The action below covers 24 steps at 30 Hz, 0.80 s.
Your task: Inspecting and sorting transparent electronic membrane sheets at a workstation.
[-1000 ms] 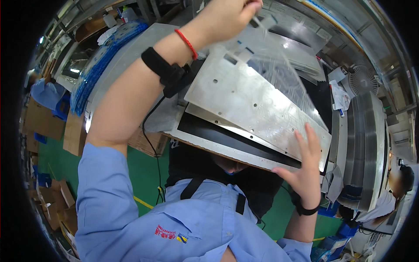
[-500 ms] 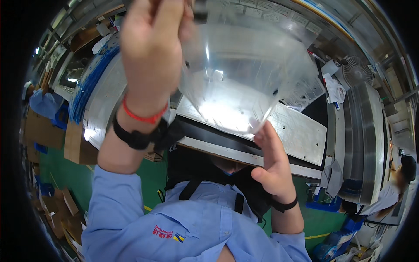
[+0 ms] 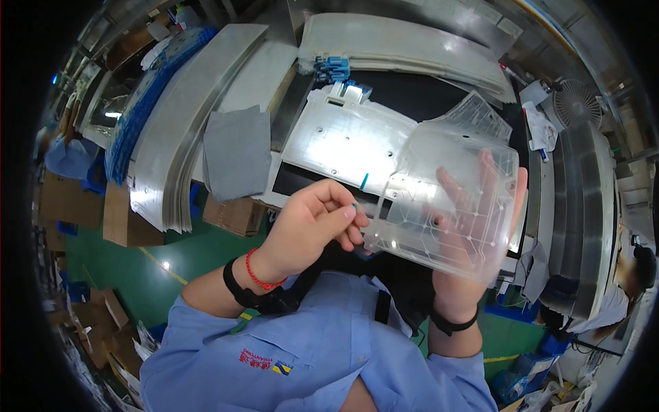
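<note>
Transparent sheet (image 3: 439,206), thin, glossy, round-cornered

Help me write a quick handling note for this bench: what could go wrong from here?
The clear panel could slip: the right hand is spread open behind it, and the left hand, its fingers curled, is at the panel's left side. If it dropped, it might strike the metal plate on the table and scratch one or both. Smudges are possible too, since neither hand wears a glove.
</note>
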{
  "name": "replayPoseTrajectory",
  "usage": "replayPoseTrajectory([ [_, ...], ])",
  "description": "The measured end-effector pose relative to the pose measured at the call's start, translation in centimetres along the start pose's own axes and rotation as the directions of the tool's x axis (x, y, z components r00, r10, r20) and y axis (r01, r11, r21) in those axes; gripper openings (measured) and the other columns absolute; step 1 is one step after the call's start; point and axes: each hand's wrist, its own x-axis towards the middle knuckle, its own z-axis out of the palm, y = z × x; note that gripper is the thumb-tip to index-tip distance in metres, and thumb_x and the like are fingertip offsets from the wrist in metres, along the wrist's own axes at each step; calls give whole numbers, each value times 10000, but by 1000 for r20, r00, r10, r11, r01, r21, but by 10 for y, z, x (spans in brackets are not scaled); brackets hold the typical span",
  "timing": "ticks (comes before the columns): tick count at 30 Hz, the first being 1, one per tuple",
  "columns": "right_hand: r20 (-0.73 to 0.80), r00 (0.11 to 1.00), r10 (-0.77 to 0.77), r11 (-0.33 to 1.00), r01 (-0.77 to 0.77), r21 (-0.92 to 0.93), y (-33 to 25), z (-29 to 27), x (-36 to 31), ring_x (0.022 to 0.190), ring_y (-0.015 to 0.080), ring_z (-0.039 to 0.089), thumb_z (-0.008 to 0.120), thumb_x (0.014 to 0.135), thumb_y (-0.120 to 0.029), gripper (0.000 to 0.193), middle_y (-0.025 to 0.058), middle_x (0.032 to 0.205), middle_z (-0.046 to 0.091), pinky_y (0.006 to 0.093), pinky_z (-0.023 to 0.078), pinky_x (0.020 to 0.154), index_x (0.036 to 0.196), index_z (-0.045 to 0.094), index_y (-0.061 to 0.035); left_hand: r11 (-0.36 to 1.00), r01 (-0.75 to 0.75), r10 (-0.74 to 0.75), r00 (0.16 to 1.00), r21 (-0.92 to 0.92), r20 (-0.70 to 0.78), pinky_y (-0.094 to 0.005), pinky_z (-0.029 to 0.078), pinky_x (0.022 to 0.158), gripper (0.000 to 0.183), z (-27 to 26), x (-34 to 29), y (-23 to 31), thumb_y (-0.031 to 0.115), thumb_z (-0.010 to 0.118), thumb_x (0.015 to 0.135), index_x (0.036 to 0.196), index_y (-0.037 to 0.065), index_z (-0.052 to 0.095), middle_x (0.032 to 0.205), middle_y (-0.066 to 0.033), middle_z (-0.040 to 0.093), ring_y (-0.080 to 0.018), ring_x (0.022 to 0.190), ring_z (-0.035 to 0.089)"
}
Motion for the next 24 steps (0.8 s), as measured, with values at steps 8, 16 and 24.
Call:
replayPoseTrajectory([
  [8,97,847,522,849,-527,40,19,-38,-88,1076,260,493,660,740,-107,900,190,1231,396,324,483,811,1398,47,-72,937,344,-328,927,-63,184,-209,477,547,79,12,-10,-35,71,480,875,883,-4,501,798,-95,600,-111,644,583],
  [16,41,838,544,819,-541,192,37,-51,-106,788,96,482,597,809,-122,539,66,916,512,222,408,656,1260,346,35,876,444,-482,821,187,307,-190,450,546,120,26,-4,-50,98,471,883,906,-5,527,765,-58,602,-76,639,556],
  [24,-120,817,565,823,-547,153,27,-44,-101,654,72,495,536,844,-58,259,38,766,532,192,405,560,1078,471,32,874,442,-485,820,201,305,-193,431,528,163,30,2,-59,128,445,898,881,2,547,729,-60,602,-83,617,556],
])
